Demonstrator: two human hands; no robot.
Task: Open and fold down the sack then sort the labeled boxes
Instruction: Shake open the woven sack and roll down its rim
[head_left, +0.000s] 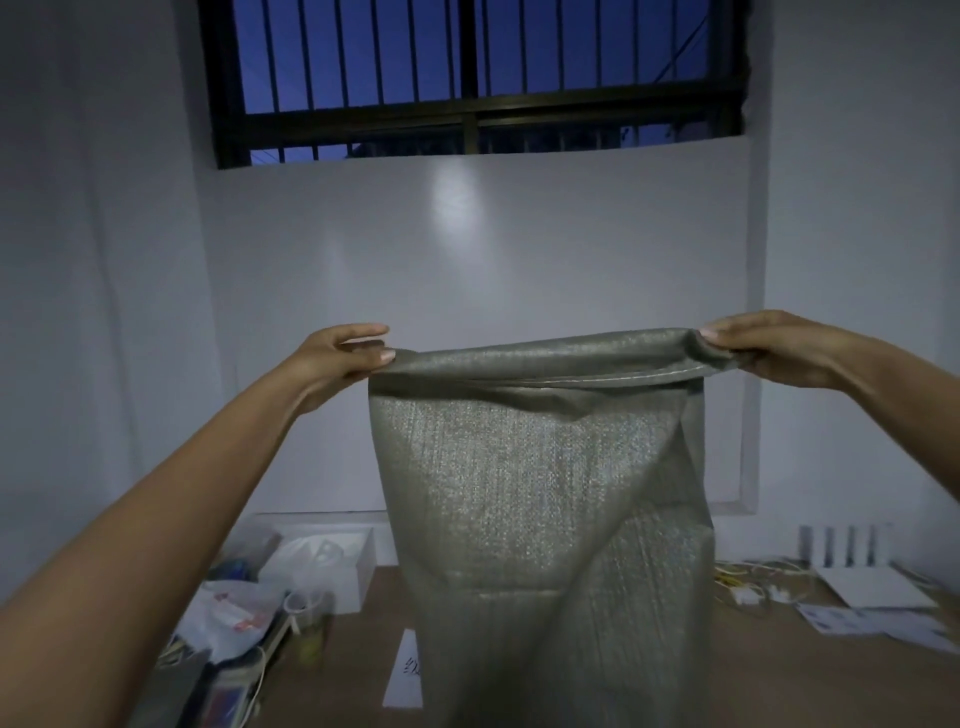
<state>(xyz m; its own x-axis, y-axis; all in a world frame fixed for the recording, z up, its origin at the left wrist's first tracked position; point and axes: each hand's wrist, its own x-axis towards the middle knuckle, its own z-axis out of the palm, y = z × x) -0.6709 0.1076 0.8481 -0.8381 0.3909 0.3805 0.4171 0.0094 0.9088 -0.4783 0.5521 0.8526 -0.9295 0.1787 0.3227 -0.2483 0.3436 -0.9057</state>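
A grey-green woven sack (540, 499) hangs upright in front of me, its lower part reaching down past the wooden table (353, 670). Its top rim is rolled over outward into a cuff. My left hand (343, 358) pinches the rim's left corner between thumb and fingers. My right hand (763, 351) pinches the right corner the same way. The rim is stretched taut between both hands at about chest height. A white paper label (408, 670) peeks out on the table beside the sack's lower left. No labeled boxes show clearly; the sack hides the table's middle.
A white open box (337, 566), plastic bags (234, 613) and clutter crowd the table's left side. Cables (753, 582), a white router (841, 545) and papers (878, 603) lie at the right. A white wall and a barred window (472, 78) stand behind.
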